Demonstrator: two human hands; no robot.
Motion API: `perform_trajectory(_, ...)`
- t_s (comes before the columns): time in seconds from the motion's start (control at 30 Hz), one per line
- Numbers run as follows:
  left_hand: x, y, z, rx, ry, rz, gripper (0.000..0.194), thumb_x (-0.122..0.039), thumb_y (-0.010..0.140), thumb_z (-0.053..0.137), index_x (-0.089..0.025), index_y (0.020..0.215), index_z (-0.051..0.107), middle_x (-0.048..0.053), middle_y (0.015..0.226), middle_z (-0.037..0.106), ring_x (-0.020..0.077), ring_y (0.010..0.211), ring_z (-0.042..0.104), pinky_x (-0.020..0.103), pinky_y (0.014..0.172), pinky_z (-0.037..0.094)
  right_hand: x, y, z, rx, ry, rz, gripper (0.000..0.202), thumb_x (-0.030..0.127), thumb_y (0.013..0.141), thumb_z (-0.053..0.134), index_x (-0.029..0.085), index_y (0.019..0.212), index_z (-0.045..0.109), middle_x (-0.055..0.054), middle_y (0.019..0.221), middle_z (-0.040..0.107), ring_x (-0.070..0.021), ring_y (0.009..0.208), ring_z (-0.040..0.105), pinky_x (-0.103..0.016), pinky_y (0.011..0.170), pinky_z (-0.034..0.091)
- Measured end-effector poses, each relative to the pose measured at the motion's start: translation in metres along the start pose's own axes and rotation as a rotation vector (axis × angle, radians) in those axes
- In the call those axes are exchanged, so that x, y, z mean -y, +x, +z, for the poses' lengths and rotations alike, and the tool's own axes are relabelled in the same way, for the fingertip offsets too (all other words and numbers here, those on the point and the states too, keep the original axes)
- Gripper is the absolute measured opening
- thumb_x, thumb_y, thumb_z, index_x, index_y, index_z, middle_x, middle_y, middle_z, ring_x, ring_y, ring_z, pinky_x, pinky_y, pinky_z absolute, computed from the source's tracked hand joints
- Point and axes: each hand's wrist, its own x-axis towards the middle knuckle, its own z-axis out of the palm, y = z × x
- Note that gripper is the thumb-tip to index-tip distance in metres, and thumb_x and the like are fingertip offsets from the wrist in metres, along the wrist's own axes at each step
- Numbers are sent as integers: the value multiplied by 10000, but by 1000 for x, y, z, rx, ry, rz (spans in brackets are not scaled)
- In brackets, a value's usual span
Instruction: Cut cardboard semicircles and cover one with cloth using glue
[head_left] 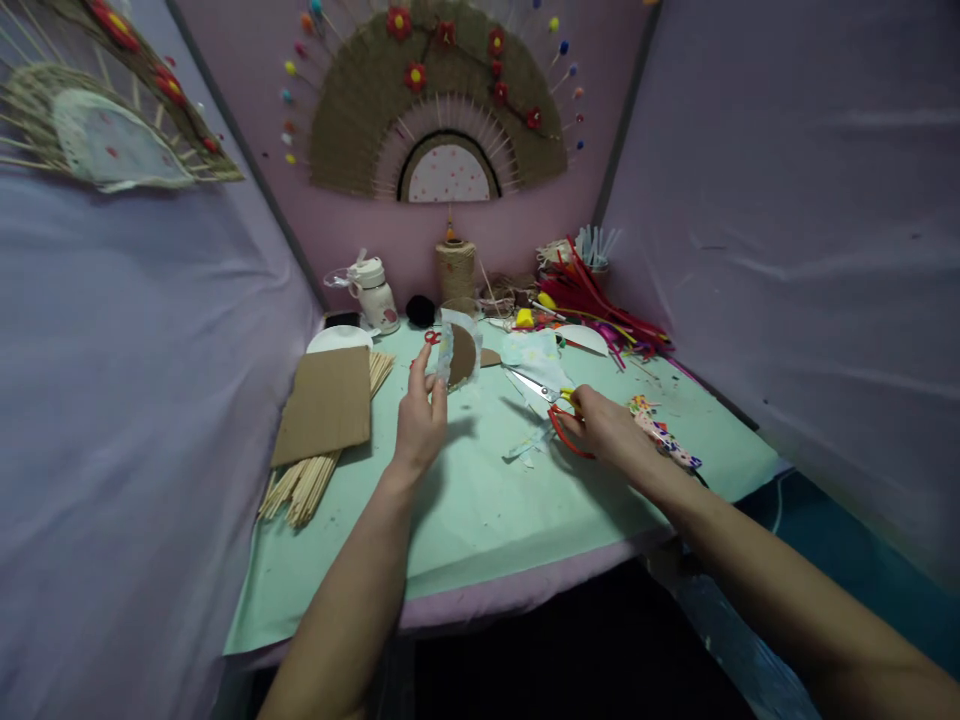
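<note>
My left hand [424,415], at the middle of the table, pinches the edge of a brown cardboard half-disc [463,355] with pale patterned fabric around its border. The half-disc is held upright above the table. In my right hand [600,425] are scissors [541,390] with red and yellow handles; their blades point left, toward the half-disc, without touching it. Behind the blades lies a piece of light blue patterned fabric [532,350]. Small fabric scraps [527,443] rest on the table below the scissors.
Brown cardboard [330,400] lies over thin sticks [306,488] at the left. A white bottle [373,295], twine spool [456,272] and red pipe cleaners [589,300] stand or lie along the back. A patterned glue gun [667,440] is beyond my right wrist. Decorated fan [360,130] hangs behind.
</note>
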Motion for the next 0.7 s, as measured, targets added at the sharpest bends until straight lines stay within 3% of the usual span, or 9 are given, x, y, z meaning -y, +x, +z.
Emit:
perform_trajectory(0.2, -2, 8, 3, 1, -568, -288, 361, -341, 763, 674, -190, 1081, 593, 49, 982, 662, 155, 825, 647, 323, 771, 555, 27, 24, 10, 112, -52, 2, 225, 387, 932, 496, 166, 971, 509, -125, 903, 671, -222, 758, 614, -282, 583, 281)
perform_trajectory(0.37, -9, 8, 0, 25, -709, -441, 350, -189, 634, 754, -175, 940, 585, 22, 901, 688, 127, 781, 656, 327, 799, 564, 54, 36, 35, 135, 69, -60, 193, 358, 907, 520, 167, 936, 527, -117, 883, 660, -215, 754, 598, -279, 586, 289)
perform_trajectory(0.57, -12, 6, -2, 7, -776, -470, 340, -131, 598, 781, -170, 896, 621, 6, 898, 698, 139, 824, 654, 398, 871, 544, 59, 40, 57, -18, 405, -6, 237, 430, 846, 533, 201, 897, 498, -34, 791, 610, -185, 685, 537, -269, 586, 329)
perform_trajectory(0.7, -12, 5, -1, -66, -838, -468, 303, -133, 585, 791, -141, 854, 651, 18, 816, 713, 154, 785, 673, 321, 792, 542, 55, 40, 60, -118, 719, -2, 273, 460, 800, 554, 222, 900, 463, 5, 781, 580, -175, 691, 530, -291, 638, 397)
